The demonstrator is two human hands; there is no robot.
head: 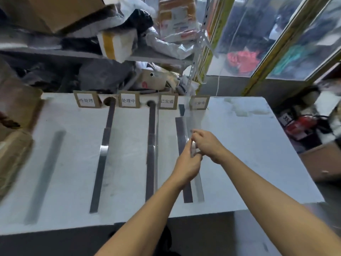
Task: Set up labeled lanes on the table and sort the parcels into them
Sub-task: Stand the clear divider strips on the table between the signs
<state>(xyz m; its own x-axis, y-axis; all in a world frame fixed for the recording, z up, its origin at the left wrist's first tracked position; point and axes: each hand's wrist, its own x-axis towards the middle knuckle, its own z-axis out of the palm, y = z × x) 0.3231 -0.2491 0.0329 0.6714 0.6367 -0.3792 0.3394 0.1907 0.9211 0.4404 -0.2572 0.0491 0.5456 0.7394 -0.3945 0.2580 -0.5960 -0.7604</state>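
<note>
Head view looks down on a pale desk [239, 145] where dark strips run from the far edge toward the person, marking off lanes. Along the far edge stand four cardboard label cards with white paper faces: the first label card [86, 99] at the left, the second label card [129, 99], the third label card [167, 101] and the fourth label card [199, 102], whose print is too blurred to read. A grey strip [44, 177] lies alone at the left; the next dark strip [102, 159] carries a shiny patch of clear tape halfway along; the middle dark strip [151, 154] runs down from a round hole in the desk; the rightmost dark strip [182, 156] lies beneath the hands, with a paler band just beside it on its right. Both hands meet above that strip. The left hand [187, 164] has its fingers curled, pinching a small pale piece of tape [193, 147], and the right hand [206, 143] pinches the same piece from the other side, fingers drawn together on it. A clear stretch of tape seems to rise from the hands toward the fourth card, though blur makes this uncertain. Behind the desk a shelf [156, 57] holds heaped parcels [118, 43] in bags and boxes, and cardboard boxes [16, 111] crowd the left edge
</note>
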